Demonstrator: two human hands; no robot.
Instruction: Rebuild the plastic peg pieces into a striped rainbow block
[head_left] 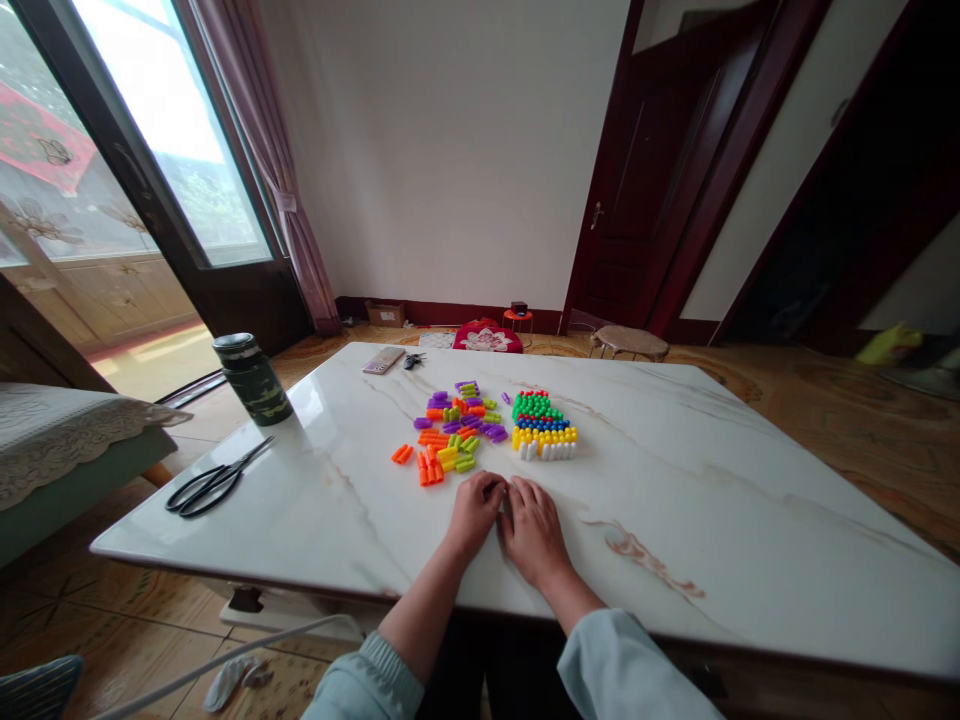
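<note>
My left hand (pixel 478 508) rests on the white table with its fingers curled inward; whether anything is inside them is hidden. Beside it lies my right hand (pixel 534 528), palm down, its fingers loosely stretched and their tips meeting the left hand's fingers. Just beyond my left hand is a loose pile of small plastic caps (pixel 461 425) in orange, purple, yellow and lime green. Past my right hand, small bullet-shaped plastic pegs (pixel 544 423) stand upright in close rows: white in front, then yellow, blue, red and green.
Black-handled scissors (pixel 214 487) lie at the table's left, near a camouflage thermos (pixel 253 382). A phone (pixel 383 360) and keys (pixel 413 360) lie by the far edge. Beyond the marble-patterned table (pixel 750 500) stand a round stool (pixel 628 342) and a dark red door (pixel 660 170).
</note>
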